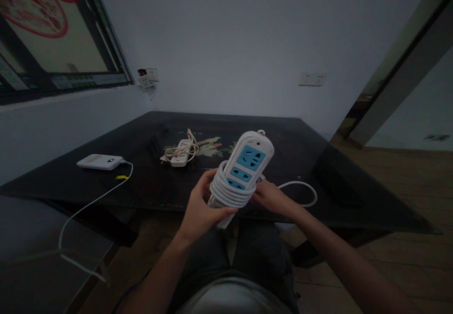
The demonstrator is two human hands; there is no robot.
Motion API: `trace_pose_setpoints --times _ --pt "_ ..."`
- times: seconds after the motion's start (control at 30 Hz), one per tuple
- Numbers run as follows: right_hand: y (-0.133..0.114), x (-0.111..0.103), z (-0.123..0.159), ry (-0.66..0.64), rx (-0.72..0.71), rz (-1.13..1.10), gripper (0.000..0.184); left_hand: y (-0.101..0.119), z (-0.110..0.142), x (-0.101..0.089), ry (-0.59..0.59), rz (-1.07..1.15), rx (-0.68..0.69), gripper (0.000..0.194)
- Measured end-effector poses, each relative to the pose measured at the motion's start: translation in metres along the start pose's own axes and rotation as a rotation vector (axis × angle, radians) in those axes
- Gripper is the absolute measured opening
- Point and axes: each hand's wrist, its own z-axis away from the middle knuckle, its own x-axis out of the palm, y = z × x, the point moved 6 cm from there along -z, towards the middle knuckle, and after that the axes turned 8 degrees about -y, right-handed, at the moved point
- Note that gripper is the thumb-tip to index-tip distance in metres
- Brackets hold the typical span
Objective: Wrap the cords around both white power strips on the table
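A white power strip [266, 150] with blue socket faces is held tilted above the front edge of the table. Its white cord [231, 192] is wound in several turns around the strip's lower part. My left hand [202, 205] grips the strip and the wound cord from the left, thumb across the front. Behind the strip's right side, my right hand [272, 196] is closed, its fingertips hidden by the strip. A loose loop of white cord [307, 183] runs from near my right hand onto the table.
The dark table [276, 124] stands against a wall. On it lie a smaller power strip [181, 152] with its cord bundled, and a white power bank [101, 161] with a cable trailing off the front edge. Wall sockets [312, 79] are behind; a window is at left.
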Motion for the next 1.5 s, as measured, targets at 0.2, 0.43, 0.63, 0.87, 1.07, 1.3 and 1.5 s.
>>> trace_pose_setpoints --times 0.2,0.43,0.63,0.87,1.07,1.3,1.5 --pt "-0.021 -0.021 0.038 0.128 0.001 0.219 0.028 -0.034 -0.019 -0.022 0.101 0.142 -0.133 0.068" --pt "-0.068 -0.049 0.062 0.354 -0.238 0.49 0.029 -0.064 -0.027 -0.007 0.001 0.245 -0.292 0.054" --pt "-0.087 -0.058 0.051 0.374 -0.339 0.572 0.034 -0.065 -0.028 0.008 -0.141 0.145 -0.325 0.046" --pt "-0.067 -0.062 0.018 0.204 -0.252 0.271 0.029 -0.05 -0.022 0.02 -0.306 0.043 -0.284 0.046" --pt "-0.071 -0.069 0.023 0.092 -0.186 -0.02 0.017 -0.029 0.001 0.032 -0.595 0.225 -0.318 0.057" --pt "-0.064 -0.071 0.027 0.012 -0.008 -0.019 0.014 -0.035 0.011 0.038 -0.703 0.234 -0.492 0.077" --pt "-0.071 -0.076 0.023 -0.106 -0.135 0.116 0.018 -0.031 0.003 0.03 -0.725 -0.019 -0.341 0.075"
